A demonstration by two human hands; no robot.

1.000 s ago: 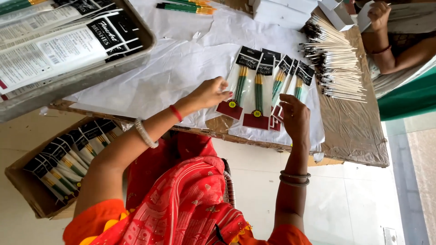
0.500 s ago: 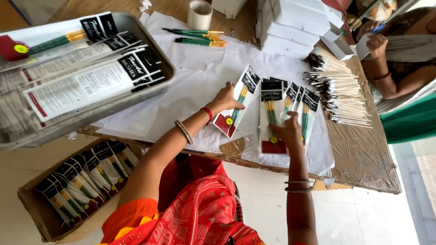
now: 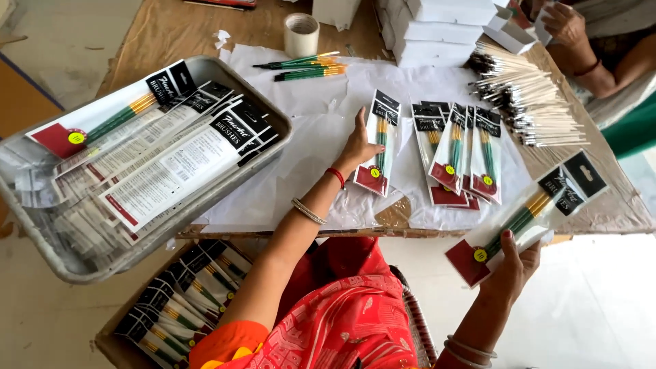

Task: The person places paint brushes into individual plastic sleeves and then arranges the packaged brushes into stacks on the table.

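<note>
My left hand (image 3: 357, 145) rests on a clear packet of green and yellow brushes (image 3: 380, 142) lying on white paper (image 3: 307, 123) on the table. My right hand (image 3: 514, 264) holds a few such brush packets (image 3: 529, 212) fanned out, lifted off the table's near edge at the right. A row of overlapping brush packets (image 3: 459, 154) lies between the two hands, each with a black header and red foot card.
A metal tray (image 3: 266, 164) of packets sits at the left. A cardboard box of packets (image 3: 181, 294) stands on the floor. Loose white-handled brushes (image 3: 529, 102), white boxes (image 3: 437, 27), a tape roll (image 3: 301, 34) and loose green brushes (image 3: 304, 66) lie farther back. Another person's hand (image 3: 567, 24) works at top right.
My right hand has picked up packets from the row and drawn them back to the right, off the table edge. My left hand stays on the leftmost packet.
</note>
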